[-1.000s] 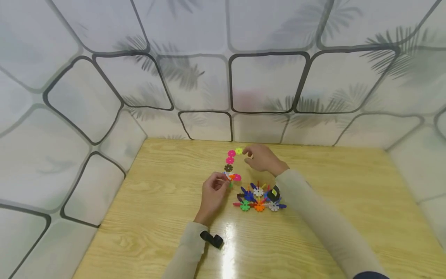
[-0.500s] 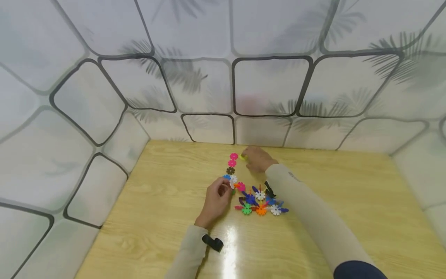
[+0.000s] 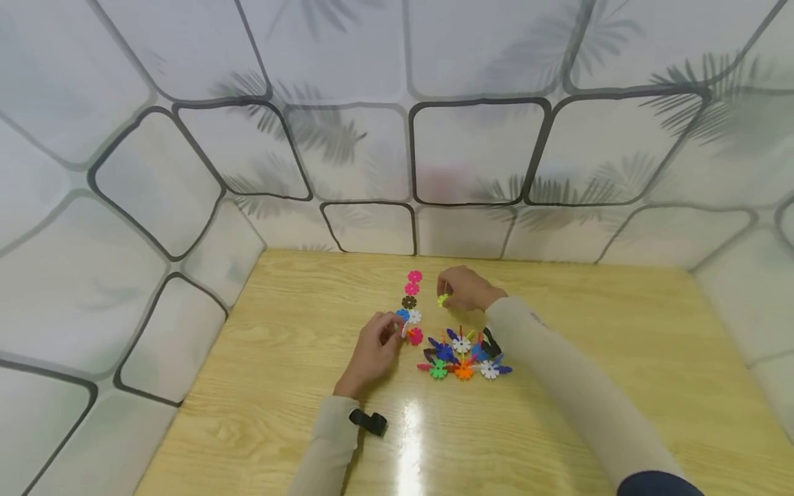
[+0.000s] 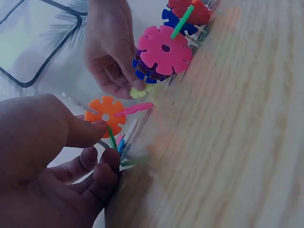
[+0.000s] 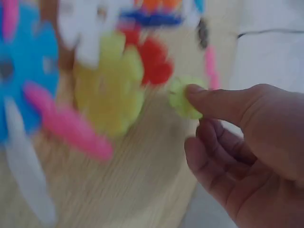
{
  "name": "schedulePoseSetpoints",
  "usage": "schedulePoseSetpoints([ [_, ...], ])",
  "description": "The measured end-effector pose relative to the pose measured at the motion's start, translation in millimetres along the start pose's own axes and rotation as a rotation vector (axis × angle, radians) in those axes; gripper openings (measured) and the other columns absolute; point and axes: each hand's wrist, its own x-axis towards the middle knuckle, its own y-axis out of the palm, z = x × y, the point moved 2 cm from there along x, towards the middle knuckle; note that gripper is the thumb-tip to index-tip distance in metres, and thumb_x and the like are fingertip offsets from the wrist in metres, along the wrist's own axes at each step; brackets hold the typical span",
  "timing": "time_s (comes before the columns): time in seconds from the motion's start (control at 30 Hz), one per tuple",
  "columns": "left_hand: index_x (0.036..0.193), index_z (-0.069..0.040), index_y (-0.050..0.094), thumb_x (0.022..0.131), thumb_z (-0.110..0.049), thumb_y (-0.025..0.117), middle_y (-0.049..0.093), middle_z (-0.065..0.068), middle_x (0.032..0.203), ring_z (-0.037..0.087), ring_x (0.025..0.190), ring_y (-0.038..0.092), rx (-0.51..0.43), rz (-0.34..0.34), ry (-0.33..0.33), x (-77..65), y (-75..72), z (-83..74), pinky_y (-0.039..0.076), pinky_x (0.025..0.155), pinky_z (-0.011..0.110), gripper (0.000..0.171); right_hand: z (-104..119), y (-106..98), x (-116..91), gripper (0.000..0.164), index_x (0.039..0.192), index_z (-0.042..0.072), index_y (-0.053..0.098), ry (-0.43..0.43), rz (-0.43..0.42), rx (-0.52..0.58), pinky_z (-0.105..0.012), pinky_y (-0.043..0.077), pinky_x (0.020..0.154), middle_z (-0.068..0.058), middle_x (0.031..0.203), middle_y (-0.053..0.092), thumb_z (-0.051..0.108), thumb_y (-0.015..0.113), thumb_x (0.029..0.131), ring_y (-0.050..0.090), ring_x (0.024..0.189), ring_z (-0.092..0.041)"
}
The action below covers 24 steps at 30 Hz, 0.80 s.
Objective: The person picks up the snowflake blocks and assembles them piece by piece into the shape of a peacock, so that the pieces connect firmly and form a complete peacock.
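Observation:
My left hand (image 3: 375,344) pinches a small joined cluster of plastic snowflake discs between thumb and fingers. An orange disc (image 4: 105,117) shows there, with pink (image 4: 135,109), green (image 4: 111,137) and white pieces set into it. My right hand (image 3: 468,288) pinches a yellow-green snowflake disc (image 5: 185,97) by its edge, between thumb and fingers. Beyond my left hand lies a line of loose discs: two pink ones (image 3: 412,288), a brown one (image 3: 409,302), a blue one (image 3: 403,315) and a white one (image 3: 414,316).
A larger built-up structure of many-coloured snowflake discs (image 3: 464,370) stands on the wooden table (image 3: 279,358), right of my left hand and nearer me than my right hand. A pale patterned wall (image 3: 360,165) rises behind the table's far edge, and another closes off the left.
My right hand has picked up the yellow-green disc from beside the far end of the line and drawn it nearer. The left hand's cluster has shifted slightly towards me.

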Motion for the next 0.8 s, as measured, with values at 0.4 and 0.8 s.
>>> schedulePoseSetpoints([
  [0.4, 0.115, -0.006, 0.072, 0.102, 0.008, 0.062, 0.068, 0.011, 0.102, 0.011, 0.087, 0.062, -0.044, 0.022, -0.031, -0.7, -1.9, -4.6, 0.052, 0.080, 0.022, 0.022, 36, 18, -24, 0.010, 0.109, 0.002, 0.074, -0.058, -0.008, 0.476, -0.034, 0.065, 0.078, -0.013, 0.101, 0.078, 0.011, 0.070, 0.106, 0.076, 0.088, -0.026],
  [0.8, 0.114, -0.003, 0.070, 0.103, 0.005, 0.063, 0.074, 0.016, 0.104, 0.008, 0.086, 0.061, -0.070, 0.046, -0.056, 1.0, 1.2, -6.1, 0.052, 0.079, 0.021, 0.016, 36, 35, -30, 0.013, 0.107, 0.002, 0.075, 0.034, -0.042, 0.527, -0.030, 0.064, 0.073, -0.009, 0.093, 0.080, 0.015, 0.072, 0.105, 0.076, 0.080, -0.016],
])
